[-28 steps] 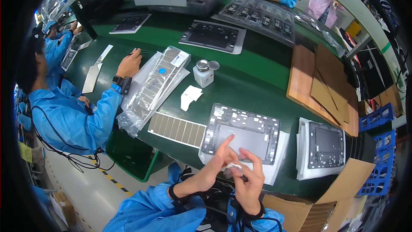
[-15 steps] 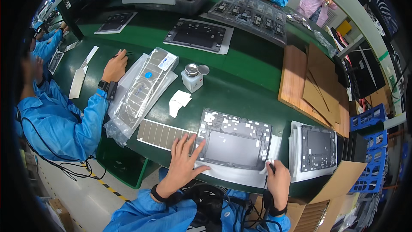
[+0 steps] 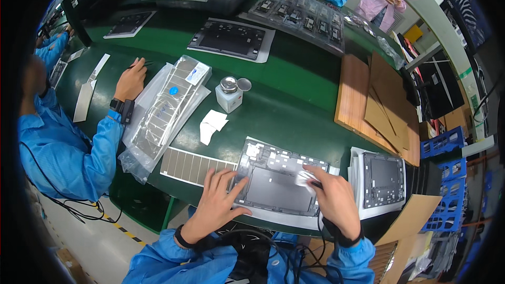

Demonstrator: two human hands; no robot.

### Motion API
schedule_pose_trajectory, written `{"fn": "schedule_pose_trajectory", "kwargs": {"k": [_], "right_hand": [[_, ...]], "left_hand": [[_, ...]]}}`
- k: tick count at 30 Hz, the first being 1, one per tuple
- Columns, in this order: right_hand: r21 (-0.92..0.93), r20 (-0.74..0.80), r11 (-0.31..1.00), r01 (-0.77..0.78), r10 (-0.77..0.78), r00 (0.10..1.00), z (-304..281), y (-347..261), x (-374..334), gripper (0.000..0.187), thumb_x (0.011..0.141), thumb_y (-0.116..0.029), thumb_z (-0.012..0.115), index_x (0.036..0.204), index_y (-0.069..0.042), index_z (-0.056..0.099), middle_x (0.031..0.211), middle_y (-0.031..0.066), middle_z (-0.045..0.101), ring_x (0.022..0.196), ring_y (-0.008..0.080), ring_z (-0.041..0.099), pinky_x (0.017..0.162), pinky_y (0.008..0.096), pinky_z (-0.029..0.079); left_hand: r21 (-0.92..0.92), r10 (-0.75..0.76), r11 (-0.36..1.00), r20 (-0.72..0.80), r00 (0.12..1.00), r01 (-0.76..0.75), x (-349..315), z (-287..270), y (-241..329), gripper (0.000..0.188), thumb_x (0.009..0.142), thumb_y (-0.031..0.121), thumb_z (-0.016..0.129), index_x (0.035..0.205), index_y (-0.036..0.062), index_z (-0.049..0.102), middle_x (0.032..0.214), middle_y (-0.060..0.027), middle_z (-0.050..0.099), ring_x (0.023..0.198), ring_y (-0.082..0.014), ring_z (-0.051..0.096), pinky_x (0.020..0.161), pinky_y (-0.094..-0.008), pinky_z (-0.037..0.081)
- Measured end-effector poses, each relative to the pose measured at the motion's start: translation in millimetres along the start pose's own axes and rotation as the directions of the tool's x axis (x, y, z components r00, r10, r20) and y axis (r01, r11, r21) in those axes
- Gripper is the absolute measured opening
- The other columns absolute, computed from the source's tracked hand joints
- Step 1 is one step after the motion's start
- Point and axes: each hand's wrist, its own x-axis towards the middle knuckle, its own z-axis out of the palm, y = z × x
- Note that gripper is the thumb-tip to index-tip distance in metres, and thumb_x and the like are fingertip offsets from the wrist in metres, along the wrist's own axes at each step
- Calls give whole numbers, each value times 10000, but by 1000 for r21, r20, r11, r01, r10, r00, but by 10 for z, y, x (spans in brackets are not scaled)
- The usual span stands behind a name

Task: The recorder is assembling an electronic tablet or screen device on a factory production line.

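A dark grey tablet-like housing [image 3: 279, 188] with many small white patches lies on white sheeting at the bench's near edge. My left hand [image 3: 214, 206] is open, its spread fingertips resting along the housing's left edge. Over the right part of the housing, my right hand [image 3: 337, 200] is closed on a crumpled white wipe [image 3: 303, 178] and presses it to the surface. A slim dark tool, its kind hard to make out, also shows between those fingers. Next to my left hand lies a strip sheet of grey-brown rectangles [image 3: 184, 165].
A white dispenser bottle [image 3: 229, 98] with its metal lid up stands beyond a folded white wipe [image 3: 212, 124]. Bagged strips [image 3: 171, 106] lie left, beside a co-worker's hand [image 3: 131, 80]. At right are another housing [image 3: 384, 180] on white sheets, a wooden board [image 3: 353, 94] and an opened carton [image 3: 413, 215].
My right hand has moved left and up from the housing's lower right corner onto its surface, and a white wipe now shows under its fingers. My left hand stays at the left edge.
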Motion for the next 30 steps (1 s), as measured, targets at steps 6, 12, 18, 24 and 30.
{"fn": "schedule_pose_trajectory", "kwargs": {"k": [6, 12, 18, 24, 30], "right_hand": [[-93, 127, 993, -71, 82, 988, 503, 211, 703, 206, 914, -186, 723, 906, -4, 626, 837, 222, 702, 794, 453, 668, 684, 498, 493], [-84, 186, 991, -109, 123, 975, 668, 245, 857, 242, 920, -208, 720, 948, 15, 630, 799, 217, 703, 775, 448, 671, 672, 478, 496], [279, 141, 955, -99, 61, 988, 352, -124, 557, 180, 898, -86, 760, 936, 0, 606, 769, 181, 698, 677, 334, 694, 598, 358, 486], [415, 20, 906, -78, 77, 997, 529, -262, 299, 142, 919, -75, 754, 936, -14, 627, 771, 107, 712, 657, 184, 667, 600, 301, 483], [484, -137, 874, 42, 28, 990, 648, -462, 148, 202, 905, -77, 775, 987, -10, 602, 873, 111, 691, 749, 181, 659, 650, 287, 499]], "left_hand": [[70, 242, 966, 97, 965, -249, 561, 117, -25, 732, 786, 456, 813, 1421, 180, 576, 1451, -181, 475, 1378, -419, 405, 1174, -616, 289], [55, 322, 943, 91, 943, -327, 684, 267, -157, 671, 812, 450, 797, 1396, 189, 596, 1521, -200, 443, 1424, -416, 373, 1208, -609, 259], [-663, -150, 743, -31, 988, 92, 754, 72, -89, 438, 888, 189, 780, 1281, 39, 657, 1207, -134, 687, 1111, -264, 647, 927, -383, 530], [-892, -77, 411, 172, 982, 188, 723, 181, -120, 187, 962, 55, 721, 1108, -61, 715, 964, -109, 740, 835, -110, 678, 715, -272, 532], [-976, -184, 211, 11, 983, 50, 727, 226, -20, 115, 918, 55, 761, 987, -33, 735, 871, -76, 731, 780, -105, 649, 710, -260, 510]]}}
